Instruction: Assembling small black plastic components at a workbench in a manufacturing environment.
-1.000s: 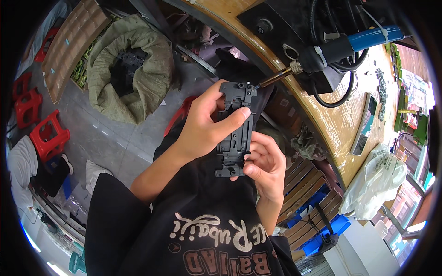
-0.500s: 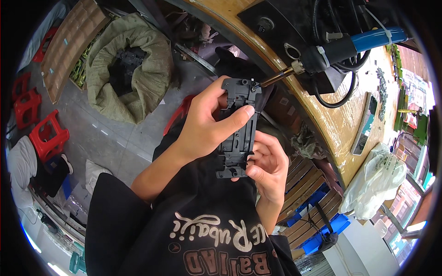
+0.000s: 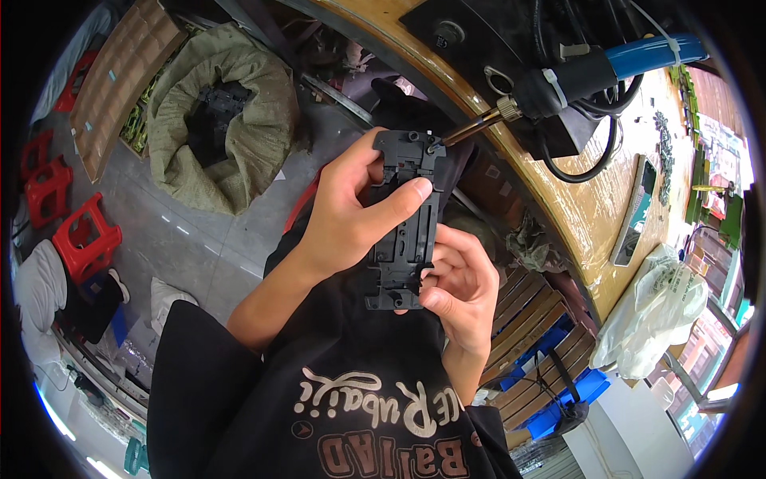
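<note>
A long black plastic part [image 3: 405,231] with posts and slots is held upright in front of my body. My left hand [image 3: 351,207] closes on its upper left side, thumb pressed across its face. My right hand [image 3: 464,287] grips the lower right edge between thumb and curled fingers. From the upper right comes a soldering iron [image 3: 550,94] with a black and blue handle and a brass collar. Its tip meets or nearly meets a small metal piece [image 3: 435,149] at the part's top right corner; exact contact is hard to make out.
The wooden table [image 3: 590,239] curves along the right, bearing a phone [image 3: 634,211], a plastic bag [image 3: 650,311] and scattered small dark pieces. On the left floor stand an open sack [image 3: 171,152] of black parts and red stools [image 3: 86,231]. A slatted wooden seat [image 3: 523,335] is at lower right.
The black part and both hands have shifted slightly left in view, the part's lower end swinging a little left. The soldering iron also appears slightly further left and higher. Both grips stay the same.
</note>
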`<state>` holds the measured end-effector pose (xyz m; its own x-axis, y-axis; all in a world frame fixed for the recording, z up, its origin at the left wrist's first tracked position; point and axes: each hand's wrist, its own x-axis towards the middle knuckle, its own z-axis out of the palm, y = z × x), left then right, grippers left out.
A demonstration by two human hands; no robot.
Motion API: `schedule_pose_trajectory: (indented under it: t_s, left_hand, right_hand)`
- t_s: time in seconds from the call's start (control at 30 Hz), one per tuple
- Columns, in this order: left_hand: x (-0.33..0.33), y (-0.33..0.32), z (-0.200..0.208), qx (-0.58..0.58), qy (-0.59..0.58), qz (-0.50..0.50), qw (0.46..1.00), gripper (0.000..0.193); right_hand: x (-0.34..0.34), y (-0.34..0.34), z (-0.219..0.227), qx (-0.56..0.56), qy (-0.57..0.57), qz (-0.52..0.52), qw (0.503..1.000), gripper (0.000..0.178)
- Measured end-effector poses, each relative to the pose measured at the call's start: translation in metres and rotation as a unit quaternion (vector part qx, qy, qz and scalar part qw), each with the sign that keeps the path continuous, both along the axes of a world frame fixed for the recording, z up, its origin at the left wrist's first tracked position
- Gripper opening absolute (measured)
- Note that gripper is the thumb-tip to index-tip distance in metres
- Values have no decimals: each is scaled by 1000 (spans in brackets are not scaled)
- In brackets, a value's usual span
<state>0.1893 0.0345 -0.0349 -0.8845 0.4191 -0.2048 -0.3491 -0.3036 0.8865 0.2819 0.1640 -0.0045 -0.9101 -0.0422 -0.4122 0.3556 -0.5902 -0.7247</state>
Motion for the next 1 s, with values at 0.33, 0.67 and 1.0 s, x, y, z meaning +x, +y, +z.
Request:
schedule_pose_trajectory:
  t_s: [0.33,0.67,1.0]
  left_hand:
    - [1,1,2,-12,0,13,1000,19]
    - [2,2,-1,-24,28,18,999,19]
    - [10,0,0,-23,29,5,999,18]
  right_hand:
    - [2,3,-5,10,20,14,1000,57]
    - [2,1,-3,-3,-17,2,1000,55]
    - [10,1,-5,-2,4,10,1000,52]
